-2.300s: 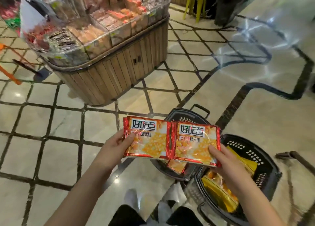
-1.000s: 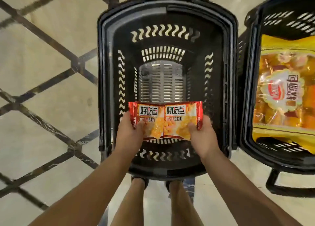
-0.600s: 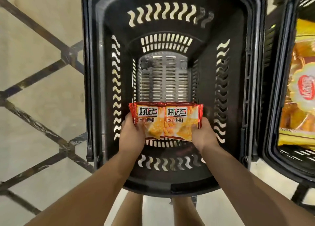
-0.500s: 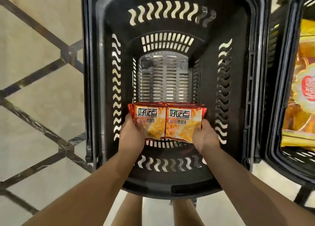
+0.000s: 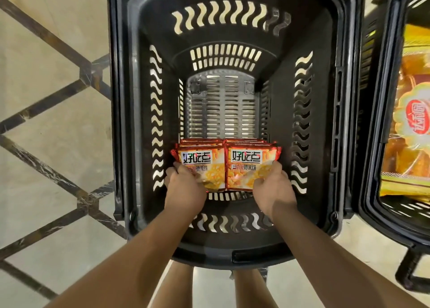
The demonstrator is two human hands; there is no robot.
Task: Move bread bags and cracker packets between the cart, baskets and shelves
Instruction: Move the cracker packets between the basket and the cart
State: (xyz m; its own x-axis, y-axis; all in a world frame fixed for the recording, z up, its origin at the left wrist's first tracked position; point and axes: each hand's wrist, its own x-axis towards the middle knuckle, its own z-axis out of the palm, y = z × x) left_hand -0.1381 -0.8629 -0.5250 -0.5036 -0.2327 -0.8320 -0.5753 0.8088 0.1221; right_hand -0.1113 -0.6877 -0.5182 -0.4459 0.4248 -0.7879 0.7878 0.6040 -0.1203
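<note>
**Two cracker packets held low inside the middle basket**

Both of your hands are deep inside the black shopping basket (image 5: 121, 121) that stands on the floor in front of your legs (image 5: 172, 284). Your left hand (image 5: 183, 189) grips the left cracker packet (image 5: 200, 161) at its near left corner, with the fingers curled around the edge. Your right hand (image 5: 272, 189) grips the right cracker packet (image 5: 249, 163) in the same way at its near right corner. So each hand holds one packet, two in total. They lie flat and side by side, with their inner edges touching, and the printed faces look up at you.

The two packets are at the near end of the basket bottom. Under them, at the far edge, you can see the red borders of more packets of the same kind, in two small piles. I cannot count how many are in each pile, and I cannot tell if the two upper packets rest on them already.

The far half of the slotted basket bottom is bare. To your right stands a second black basket (image 5: 372, 145), just beside the first one. In it lies one yellow bread bag (image 5: 409, 133), only partly in view. The beige tiled floor (image 5: 53, 112) has dark diagonal lines.
</note>
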